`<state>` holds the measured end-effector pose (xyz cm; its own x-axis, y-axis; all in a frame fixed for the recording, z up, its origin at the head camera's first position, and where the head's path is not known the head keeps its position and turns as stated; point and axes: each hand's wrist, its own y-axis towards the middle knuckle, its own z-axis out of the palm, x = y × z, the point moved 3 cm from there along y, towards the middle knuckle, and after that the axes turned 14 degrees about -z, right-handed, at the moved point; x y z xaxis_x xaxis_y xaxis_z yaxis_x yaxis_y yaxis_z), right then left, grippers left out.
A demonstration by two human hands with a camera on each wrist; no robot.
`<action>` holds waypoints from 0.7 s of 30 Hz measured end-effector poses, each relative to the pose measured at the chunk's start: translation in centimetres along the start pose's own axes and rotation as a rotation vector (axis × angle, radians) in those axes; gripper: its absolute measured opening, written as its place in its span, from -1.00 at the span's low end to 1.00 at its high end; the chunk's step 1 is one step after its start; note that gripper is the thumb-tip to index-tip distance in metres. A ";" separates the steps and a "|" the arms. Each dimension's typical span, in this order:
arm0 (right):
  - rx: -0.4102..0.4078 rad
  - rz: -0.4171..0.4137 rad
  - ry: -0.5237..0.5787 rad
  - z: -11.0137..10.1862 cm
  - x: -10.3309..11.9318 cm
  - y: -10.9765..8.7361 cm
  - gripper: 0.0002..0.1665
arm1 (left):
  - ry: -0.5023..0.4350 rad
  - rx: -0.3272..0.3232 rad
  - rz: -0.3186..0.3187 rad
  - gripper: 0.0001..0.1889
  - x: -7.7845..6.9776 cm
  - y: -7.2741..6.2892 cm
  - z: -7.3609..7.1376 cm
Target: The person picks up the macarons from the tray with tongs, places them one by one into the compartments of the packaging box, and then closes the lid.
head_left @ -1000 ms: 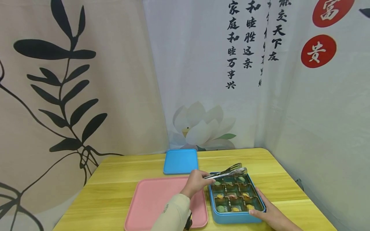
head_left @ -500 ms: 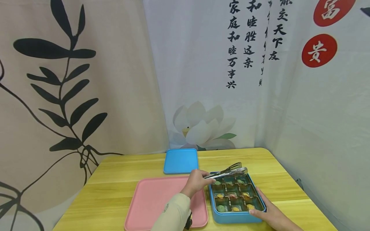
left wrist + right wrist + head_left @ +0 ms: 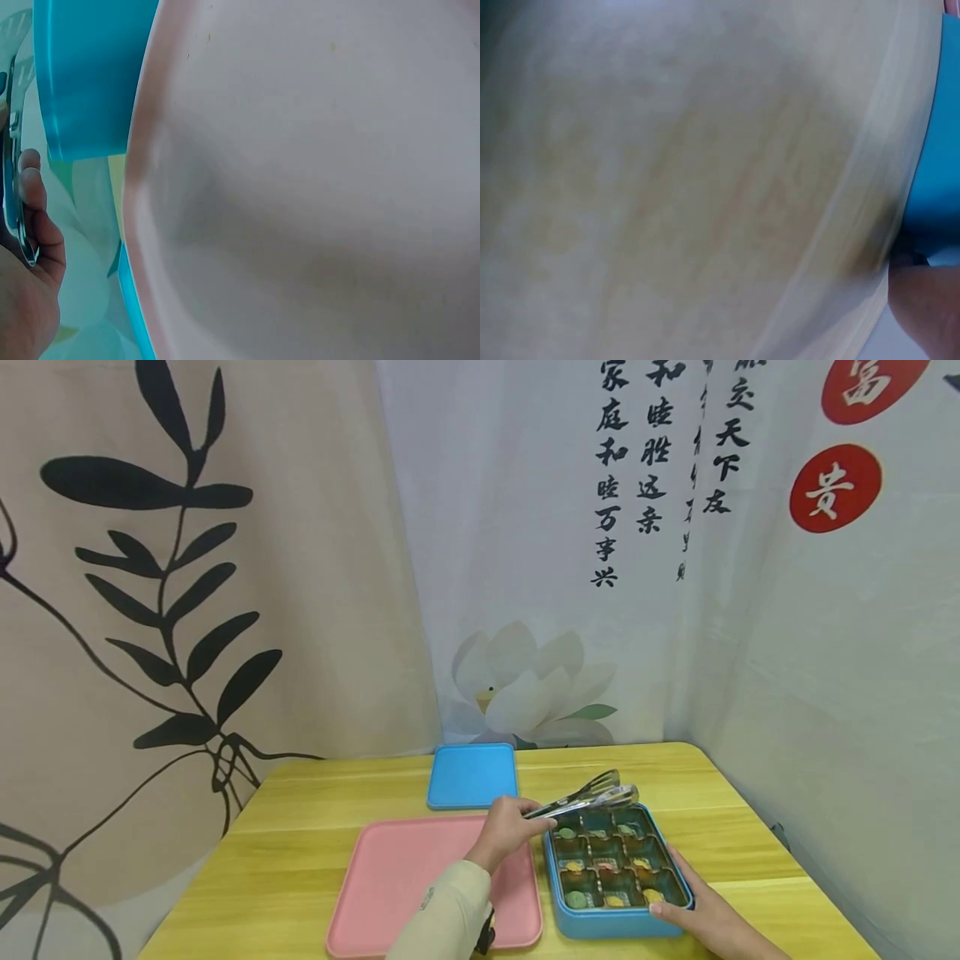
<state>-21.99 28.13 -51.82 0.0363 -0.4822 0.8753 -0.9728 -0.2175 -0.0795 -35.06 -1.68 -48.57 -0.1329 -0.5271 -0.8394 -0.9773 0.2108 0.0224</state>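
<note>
In the head view my left hand (image 3: 508,832) grips a pair of metal tongs (image 3: 581,802) by the handle end. The tongs' two arms are spread, and their heads hang over the back row of a blue box (image 3: 615,927). A divided insert with several compartments fills the box, with small green, yellow and reddish pieces in them. My right hand (image 3: 708,906) holds the box at its front right corner, thumb on the rim and fingers along the right side. The left wrist view shows the left hand (image 3: 34,247) curled round the tongs (image 3: 10,176).
A pink tray (image 3: 405,877) lies left of the box, under my left forearm. Behind it is a smaller blue tray or lid (image 3: 472,777) near the far edge of the wooden table (image 3: 285,843). A printed curtain (image 3: 337,568) hangs behind the table.
My left hand has lifted slightly, raising the tongs a little above the box's back edge. The right hand keeps its hold on the box. The whole view has shifted slightly.
</note>
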 end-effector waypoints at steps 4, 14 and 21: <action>-0.007 0.009 -0.019 -0.1 -0.1 0.1 0.20 | -0.002 0.003 -0.010 -0.77 0.1 -0.1 -0.5; -0.022 0.003 -0.025 -0.1 -0.1 0.3 0.21 | -0.061 -0.009 -0.048 -0.84 0.8 -0.1 -2.4; -0.012 0.005 -0.021 0.0 0.1 0.2 0.21 | -0.056 -0.052 -0.055 -0.73 1.3 -0.2 -4.0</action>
<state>-22.16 28.07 -51.76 0.0364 -0.5008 0.8648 -0.9756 -0.2053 -0.0778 -35.68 -5.72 -47.51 -0.0710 -0.4891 -0.8693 -0.9902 0.1394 0.0024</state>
